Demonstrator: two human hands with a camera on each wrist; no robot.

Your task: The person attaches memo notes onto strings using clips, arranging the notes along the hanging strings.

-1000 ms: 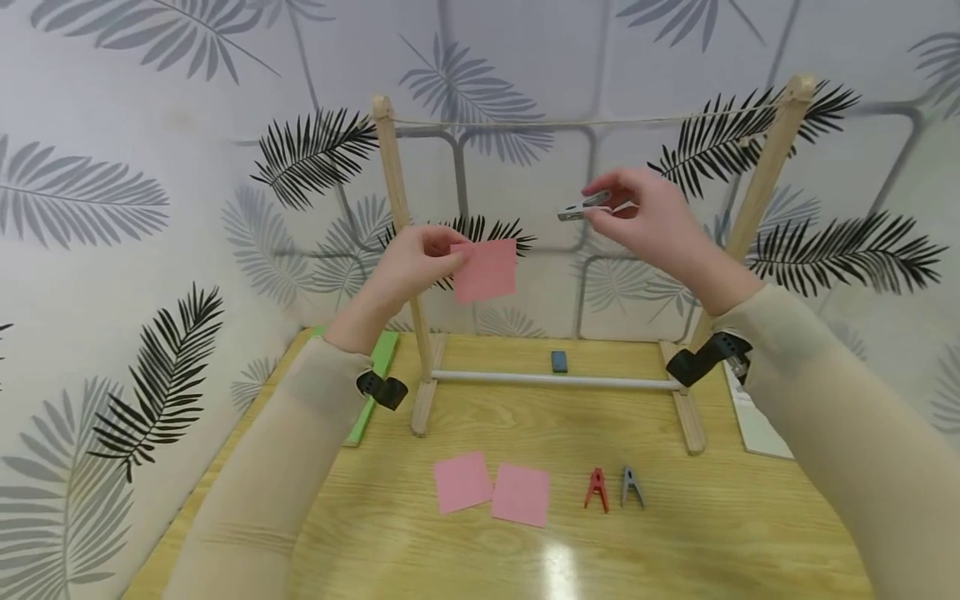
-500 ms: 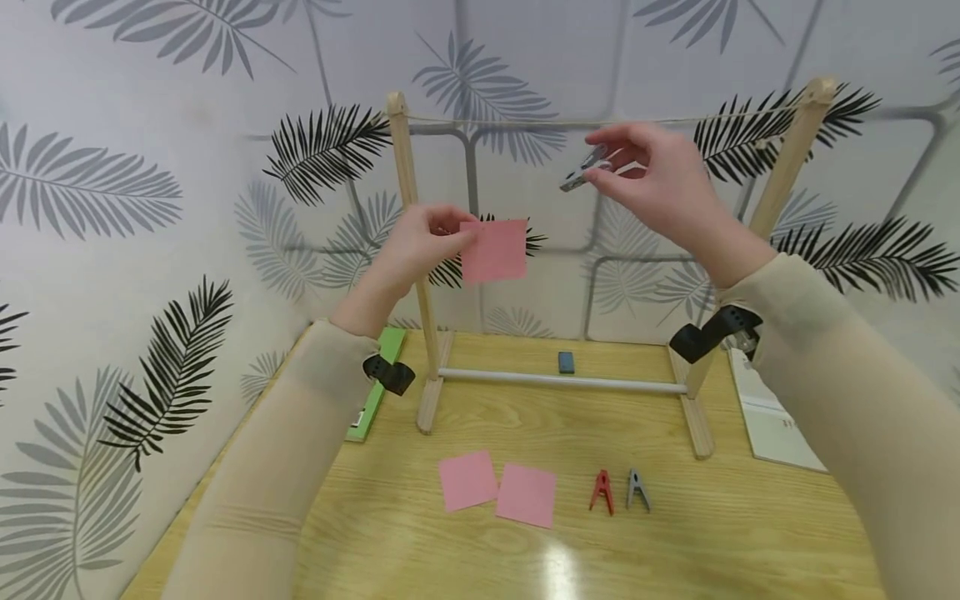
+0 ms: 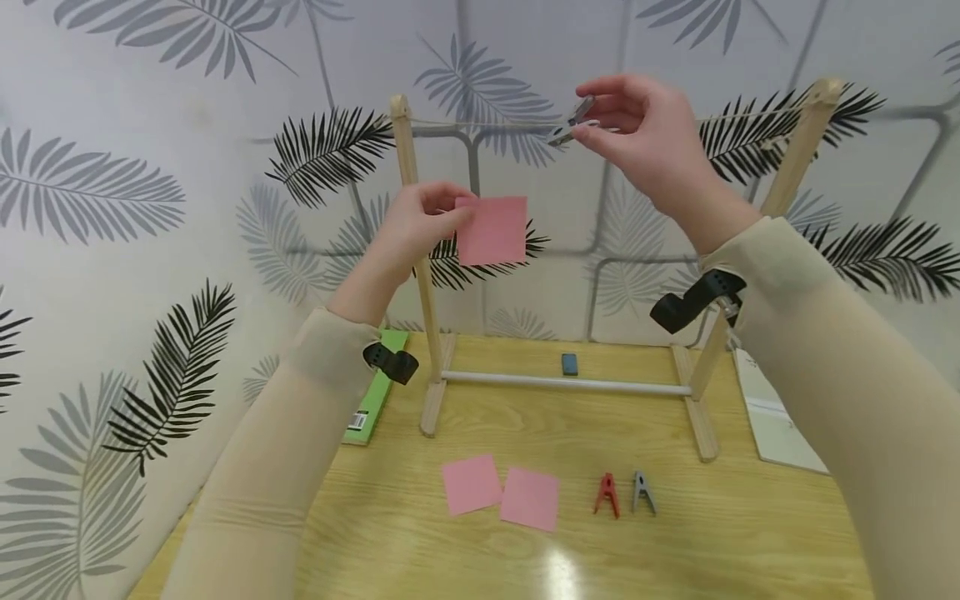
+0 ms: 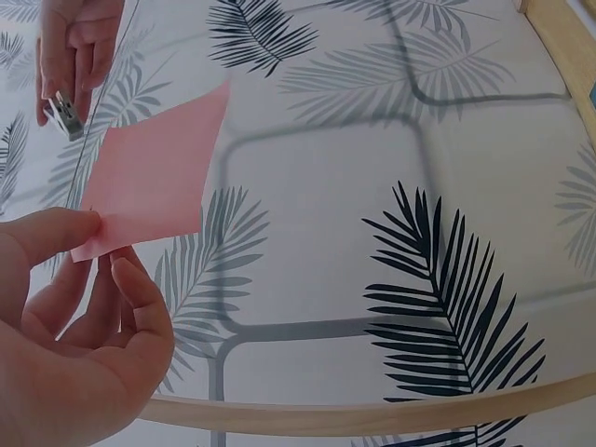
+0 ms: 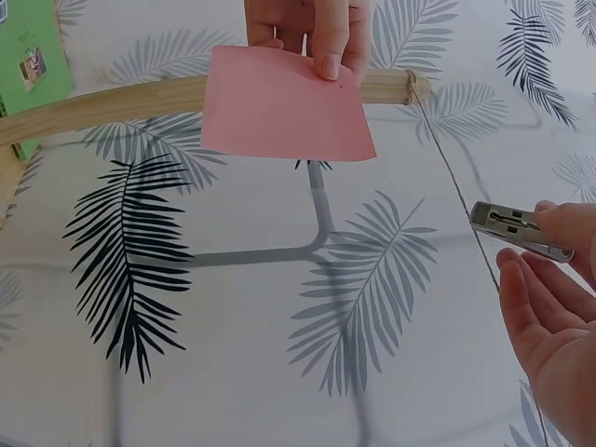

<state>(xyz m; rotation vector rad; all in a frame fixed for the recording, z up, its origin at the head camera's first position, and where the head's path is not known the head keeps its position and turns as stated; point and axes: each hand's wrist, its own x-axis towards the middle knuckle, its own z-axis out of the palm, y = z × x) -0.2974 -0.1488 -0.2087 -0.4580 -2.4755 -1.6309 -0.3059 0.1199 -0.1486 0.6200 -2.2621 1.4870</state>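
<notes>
A square pink paper note (image 3: 492, 232) is pinched at its upper left corner between the thumb and fingers of my left hand (image 3: 423, 225). It hangs in front of the wall, below the string (image 3: 510, 125). My right hand (image 3: 651, 137) pinches a grey clothespin (image 3: 573, 122) by its handle end, at about the string's height. In the right wrist view the clothespin (image 5: 512, 226) overlaps the string (image 5: 453, 177); whether they touch I cannot tell. Note and clothespin are apart.
The string runs between two wooden posts (image 3: 427, 308) joined low by a white rod (image 3: 562, 382). On the table lie two pink notes (image 3: 529, 498), a red clothespin (image 3: 607, 495) and a grey one (image 3: 642, 492). A small blue block (image 3: 570, 364), green book (image 3: 375, 400) and white booklet (image 3: 780, 421) are farther back.
My right hand has risen with the grey clothespin to the string's height. My left hand has lifted the pink note somewhat higher. The things on the table have stayed put.
</notes>
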